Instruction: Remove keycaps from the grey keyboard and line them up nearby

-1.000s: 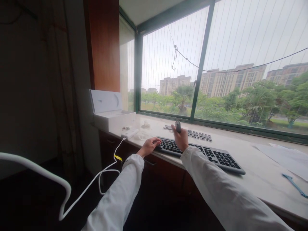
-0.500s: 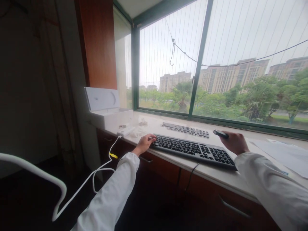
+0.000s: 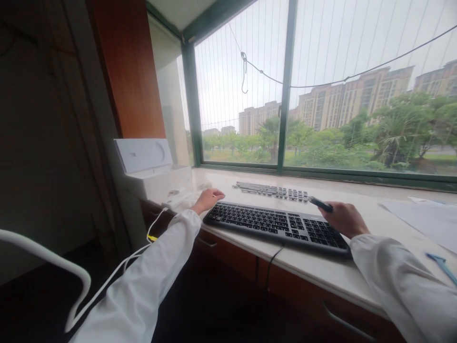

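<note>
The black keyboard (image 3: 274, 224) lies along the counter's front edge, its keycaps off and its key positions bare. Just above its far left corner is my left hand (image 3: 207, 200), thumb and fingers pressed together; whatever small dark thing may be at their tips is too small to name. My right hand (image 3: 344, 219) is wrapped round a dark, slim handheld tool (image 3: 321, 205), its lighter tip pointing left toward the loose keycaps (image 3: 271, 190). Those keycaps are laid out in rows behind the keyboard. Above the keyboard's right end, the tool's exact kind is unclear.
An open white box (image 3: 164, 181) stands at the counter's left end, with a white power strip (image 3: 174, 202) and crumpled clear plastic beside it. Papers (image 3: 421, 219) and a blue tool (image 3: 442, 267) lie at right. The keyboard's cable (image 3: 273, 267) hangs over the front edge.
My left hand has lifted off the keyboard's left end and sits just beyond its corner. My right hand's tool has come nearer the keycap rows. The view has shifted and tilted slightly.
</note>
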The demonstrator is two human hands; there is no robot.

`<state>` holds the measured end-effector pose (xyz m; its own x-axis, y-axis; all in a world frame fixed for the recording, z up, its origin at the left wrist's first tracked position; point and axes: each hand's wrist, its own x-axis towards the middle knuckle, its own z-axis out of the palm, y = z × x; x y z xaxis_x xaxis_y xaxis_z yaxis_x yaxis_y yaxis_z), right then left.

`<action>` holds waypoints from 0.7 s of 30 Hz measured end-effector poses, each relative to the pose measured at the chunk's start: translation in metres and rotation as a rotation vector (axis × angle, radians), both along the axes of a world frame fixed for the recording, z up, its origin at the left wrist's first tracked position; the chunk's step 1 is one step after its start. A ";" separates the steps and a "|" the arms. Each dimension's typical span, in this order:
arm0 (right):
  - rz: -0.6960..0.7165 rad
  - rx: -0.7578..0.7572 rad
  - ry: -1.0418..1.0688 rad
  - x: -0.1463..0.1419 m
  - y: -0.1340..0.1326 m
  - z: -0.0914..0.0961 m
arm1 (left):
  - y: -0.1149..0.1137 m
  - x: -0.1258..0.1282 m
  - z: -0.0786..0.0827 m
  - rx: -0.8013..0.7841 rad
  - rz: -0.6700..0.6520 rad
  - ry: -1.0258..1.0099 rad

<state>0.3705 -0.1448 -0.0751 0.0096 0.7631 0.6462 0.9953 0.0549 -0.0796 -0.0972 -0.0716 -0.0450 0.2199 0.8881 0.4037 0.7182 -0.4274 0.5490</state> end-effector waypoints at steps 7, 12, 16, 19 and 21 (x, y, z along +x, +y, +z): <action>0.031 0.000 0.037 0.003 0.001 -0.003 | 0.075 0.041 0.011 -0.095 0.119 0.208; 0.003 -0.053 0.064 0.000 0.000 0.000 | 0.119 0.059 0.005 -0.139 0.143 0.254; 0.008 -0.040 0.030 -0.001 0.003 -0.003 | 0.141 0.067 -0.002 -0.153 0.161 0.270; 0.021 -0.030 0.013 0.000 0.006 -0.006 | 0.150 0.072 -0.007 -0.158 0.183 0.278; 0.026 -0.034 0.007 0.000 0.006 -0.007 | 0.155 0.075 -0.010 -0.155 0.193 0.279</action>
